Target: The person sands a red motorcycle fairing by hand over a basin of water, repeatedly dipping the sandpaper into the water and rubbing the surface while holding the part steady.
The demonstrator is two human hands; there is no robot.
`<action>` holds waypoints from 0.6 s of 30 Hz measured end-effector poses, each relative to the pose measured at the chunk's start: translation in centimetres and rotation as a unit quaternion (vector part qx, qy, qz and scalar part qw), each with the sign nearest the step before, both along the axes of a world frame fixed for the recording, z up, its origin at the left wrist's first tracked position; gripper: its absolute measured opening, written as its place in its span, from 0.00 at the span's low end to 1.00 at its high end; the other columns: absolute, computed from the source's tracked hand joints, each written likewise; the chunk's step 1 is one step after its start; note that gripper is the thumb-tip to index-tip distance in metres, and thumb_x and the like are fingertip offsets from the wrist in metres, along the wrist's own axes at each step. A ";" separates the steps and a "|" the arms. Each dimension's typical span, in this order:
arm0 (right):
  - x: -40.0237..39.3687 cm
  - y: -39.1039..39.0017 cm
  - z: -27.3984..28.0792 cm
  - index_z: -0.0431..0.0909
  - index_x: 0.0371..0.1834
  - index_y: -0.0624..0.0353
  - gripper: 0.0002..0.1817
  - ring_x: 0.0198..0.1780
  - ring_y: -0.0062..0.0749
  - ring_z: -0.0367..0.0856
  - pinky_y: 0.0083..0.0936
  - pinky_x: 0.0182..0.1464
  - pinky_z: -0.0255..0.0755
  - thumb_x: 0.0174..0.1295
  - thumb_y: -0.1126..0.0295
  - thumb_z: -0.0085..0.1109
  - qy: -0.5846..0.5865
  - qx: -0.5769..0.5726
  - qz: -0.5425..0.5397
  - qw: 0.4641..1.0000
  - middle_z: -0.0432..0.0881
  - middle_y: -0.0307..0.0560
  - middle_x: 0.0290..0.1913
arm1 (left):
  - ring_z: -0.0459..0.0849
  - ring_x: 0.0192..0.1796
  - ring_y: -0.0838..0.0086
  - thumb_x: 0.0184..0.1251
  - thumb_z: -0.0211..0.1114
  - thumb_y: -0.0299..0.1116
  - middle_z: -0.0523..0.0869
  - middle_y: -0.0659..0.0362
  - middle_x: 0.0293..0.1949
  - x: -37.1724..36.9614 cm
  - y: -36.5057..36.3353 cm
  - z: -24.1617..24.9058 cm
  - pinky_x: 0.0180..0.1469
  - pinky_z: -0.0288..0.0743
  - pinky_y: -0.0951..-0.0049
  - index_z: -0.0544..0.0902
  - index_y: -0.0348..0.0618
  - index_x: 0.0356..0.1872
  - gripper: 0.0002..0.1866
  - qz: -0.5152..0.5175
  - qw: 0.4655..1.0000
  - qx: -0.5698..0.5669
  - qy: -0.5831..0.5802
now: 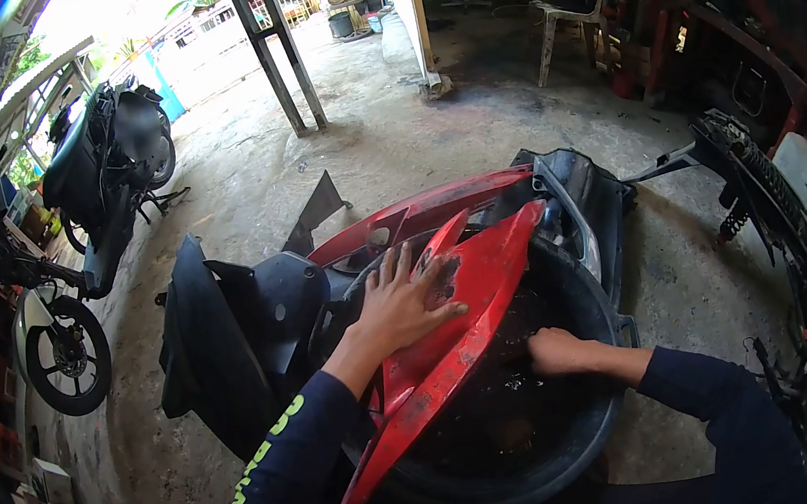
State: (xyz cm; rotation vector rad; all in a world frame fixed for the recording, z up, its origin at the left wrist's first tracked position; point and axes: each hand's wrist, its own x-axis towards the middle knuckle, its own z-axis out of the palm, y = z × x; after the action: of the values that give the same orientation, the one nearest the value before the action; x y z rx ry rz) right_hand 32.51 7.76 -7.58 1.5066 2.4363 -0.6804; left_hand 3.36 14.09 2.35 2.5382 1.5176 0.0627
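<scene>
A red motorcycle fairing panel (pixel 478 328), scuffed and wet-looking, lies tilted across a round black tub (pixel 561 469) of dark water. My left hand (pixel 405 302) rests on the panel's upper part, fingers spread and palm down. Over the water, to the right of the panel, my right hand (pixel 559 350) is closed in a fist. Its fingertips are turned away, so whatever they may hold is hidden. Behind the tub lies a second red panel (pixel 418 208). Black plastic body panels (pixel 214 346) sit against the tub's left side.
More dark parts with a grey grab rail (pixel 570 216) lie behind the tub. A stripped motorcycle frame (pixel 771 207) stands at the right. On the left are parked motorcycles (pixel 89 190). A metal post (pixel 279 56) and a plastic chair (pixel 581 14) stand farther back on the concrete floor.
</scene>
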 end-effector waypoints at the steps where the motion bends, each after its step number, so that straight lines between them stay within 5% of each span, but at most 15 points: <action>1: 0.2 0.1 -0.3 0.89 0.39 0.70 0.16 0.47 0.63 0.90 0.50 0.54 0.84 0.52 0.68 0.64 -0.003 -0.003 -0.001 1.000 0.88 0.71 0.39 | 0.43 0.86 0.37 0.65 0.52 0.82 0.48 0.34 0.84 -0.5 -0.6 0.2 0.82 0.41 0.35 0.61 0.58 0.84 0.54 0.000 1.000 -0.001 0.002; 16: 1.3 0.2 -2.2 0.89 0.38 0.67 0.14 0.46 0.62 0.90 0.50 0.52 0.85 0.53 0.69 0.65 -0.022 0.020 0.019 0.999 0.89 0.68 0.41 | 0.44 0.86 0.36 0.64 0.55 0.81 0.48 0.33 0.84 -3.3 -5.8 1.8 0.82 0.46 0.36 0.63 0.57 0.84 0.54 -0.012 0.999 -0.015 0.033; 18: 1.2 0.1 -2.9 0.89 0.39 0.67 0.14 0.46 0.62 0.90 0.50 0.52 0.85 0.54 0.69 0.64 -0.014 0.025 0.018 0.999 0.89 0.68 0.41 | 0.49 0.84 0.35 0.63 0.55 0.82 0.52 0.33 0.83 -2.9 -5.1 1.1 0.79 0.49 0.33 0.65 0.51 0.82 0.56 -0.023 1.000 0.015 0.008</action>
State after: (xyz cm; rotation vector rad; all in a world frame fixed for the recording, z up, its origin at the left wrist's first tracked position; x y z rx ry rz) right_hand 33.66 7.85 -10.45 1.4769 2.4704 -0.5911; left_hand 0.47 8.95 3.42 2.6030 1.4736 0.0588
